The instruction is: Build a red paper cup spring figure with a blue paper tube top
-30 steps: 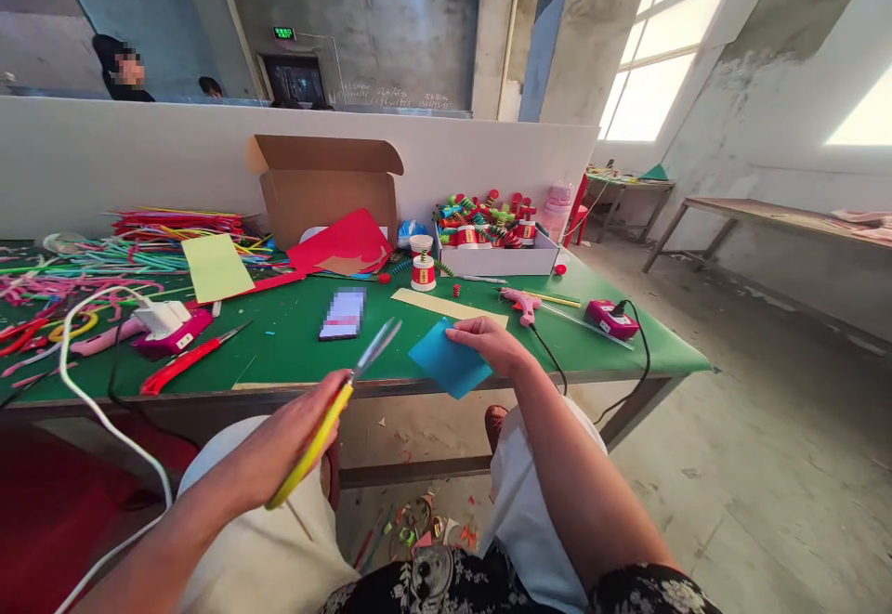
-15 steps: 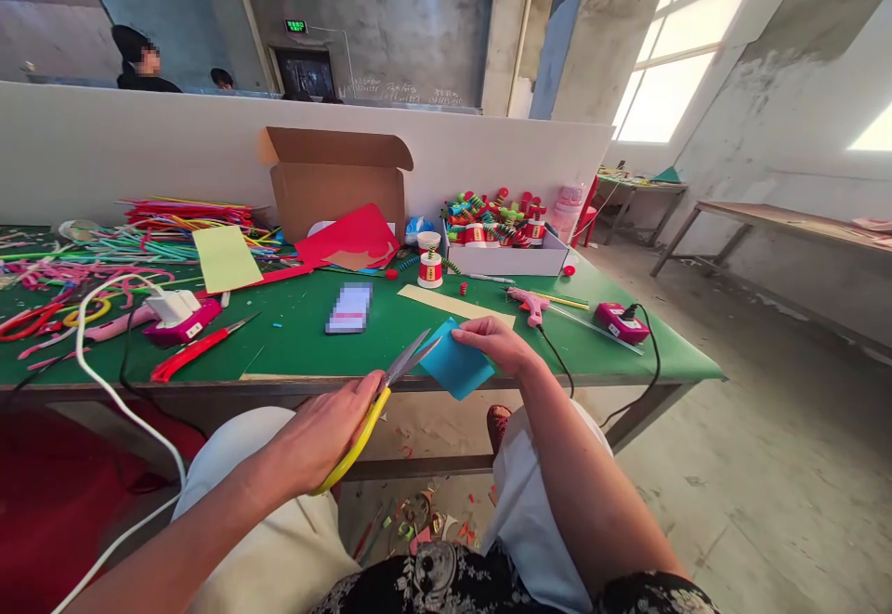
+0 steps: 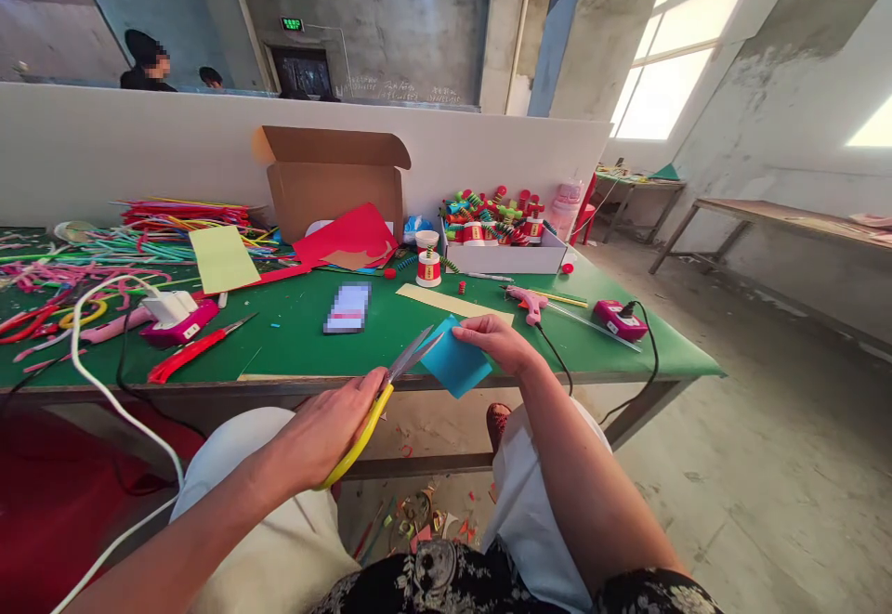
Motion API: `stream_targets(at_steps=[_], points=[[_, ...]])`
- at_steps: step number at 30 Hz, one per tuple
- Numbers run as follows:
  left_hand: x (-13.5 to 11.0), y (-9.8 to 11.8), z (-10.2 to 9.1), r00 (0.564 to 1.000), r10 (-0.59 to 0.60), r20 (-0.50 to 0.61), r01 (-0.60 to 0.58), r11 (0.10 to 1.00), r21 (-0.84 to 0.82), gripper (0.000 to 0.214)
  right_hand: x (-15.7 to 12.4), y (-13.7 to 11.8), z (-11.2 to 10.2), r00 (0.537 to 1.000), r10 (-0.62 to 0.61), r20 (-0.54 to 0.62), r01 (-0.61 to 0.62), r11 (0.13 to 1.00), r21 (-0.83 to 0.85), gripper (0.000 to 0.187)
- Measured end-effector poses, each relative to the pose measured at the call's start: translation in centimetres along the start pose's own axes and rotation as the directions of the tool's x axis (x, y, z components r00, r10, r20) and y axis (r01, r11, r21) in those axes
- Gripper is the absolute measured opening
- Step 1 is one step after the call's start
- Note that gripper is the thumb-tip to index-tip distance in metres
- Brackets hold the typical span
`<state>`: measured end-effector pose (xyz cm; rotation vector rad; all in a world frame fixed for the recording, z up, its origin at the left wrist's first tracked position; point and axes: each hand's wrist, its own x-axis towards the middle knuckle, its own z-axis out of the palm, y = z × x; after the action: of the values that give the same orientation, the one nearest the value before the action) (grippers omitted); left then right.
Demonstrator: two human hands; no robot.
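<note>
My left hand (image 3: 327,428) is closed around the yellow handles of a pair of scissors (image 3: 363,437), whose blades are parted and point up to the right. One blade lies over the left edge of a blue sheet of paper (image 3: 456,363). My right hand (image 3: 496,337) pinches the top corner of that paper between thumb and fingers, above the table's front edge. Beyond it a pale yellow paper strip (image 3: 446,300) lies flat. A pink glue gun (image 3: 528,303) rests to the right of my right hand. Left of the paper lies a phone (image 3: 348,307).
A red-and-white paper cup figure (image 3: 428,268) stands near a white box (image 3: 508,259) of similar figures. Pipe cleaners (image 3: 174,238) and a purple power socket (image 3: 179,321) fill the left. Red-handled scissors (image 3: 191,354) lie near the front edge. A second socket (image 3: 619,321) sits right.
The scissor blades have shifted slightly right and up against the blue paper. My right hand keeps its pinch; the view has moved a little.
</note>
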<state>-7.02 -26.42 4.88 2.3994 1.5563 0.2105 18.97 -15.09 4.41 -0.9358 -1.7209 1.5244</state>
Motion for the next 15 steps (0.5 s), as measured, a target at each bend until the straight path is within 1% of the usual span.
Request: stream_targets(at_steps=[5, 15], points=[[0.14, 0.27, -0.11, 1.000, -0.012, 0.014, 0.012, 1.000, 0.011, 0.032, 0.09, 0.22, -0.09, 1.000, -0.007, 0.009, 0.007, 1.000, -0.003, 0.052], [0.21, 0.54, -0.26, 1.000, -0.009, -0.005, 0.009, 1.000, 0.011, 0.029, 0.00, -0.10, 0.06, 1.000, -0.009, 0.014, 0.009, 1.000, -0.001, 0.054]])
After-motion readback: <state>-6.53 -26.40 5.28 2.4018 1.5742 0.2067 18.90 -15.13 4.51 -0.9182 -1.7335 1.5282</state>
